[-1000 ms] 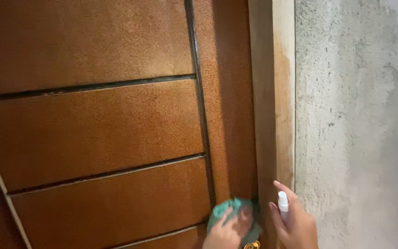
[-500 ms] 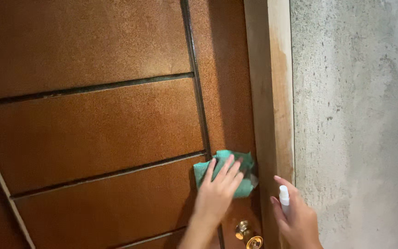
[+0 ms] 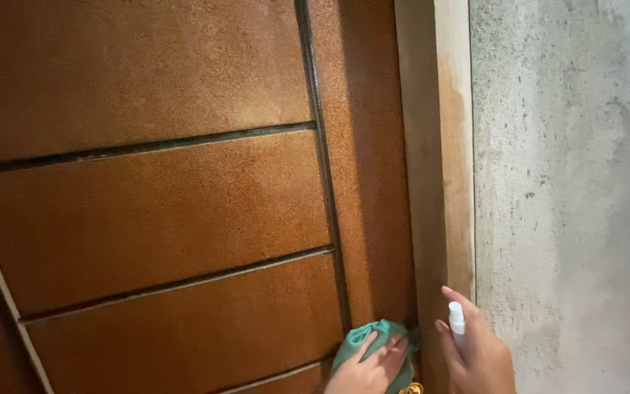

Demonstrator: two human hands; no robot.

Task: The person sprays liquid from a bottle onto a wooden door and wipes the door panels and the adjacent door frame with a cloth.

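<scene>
left hand (image 3: 370, 368): flat, fingers spread, pressing green cloth (image 3: 362, 341) on brown door (image 3: 184, 219)
right hand (image 3: 479, 354): closed around white spray bottle (image 3: 457, 321), beside door frame (image 3: 446, 146)

Wall (image 3: 570, 182): you face rough grey plaster, right of frame.
Door frame (image 3: 452, 146): pale wood, upright, stained.
Knob (image 3: 411, 389): brass, barely showing at the bottom edge.

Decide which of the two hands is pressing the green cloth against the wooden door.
The left hand presses the green cloth flat against the door. The right hand holds a small white spray bottle beside the door frame.
</scene>
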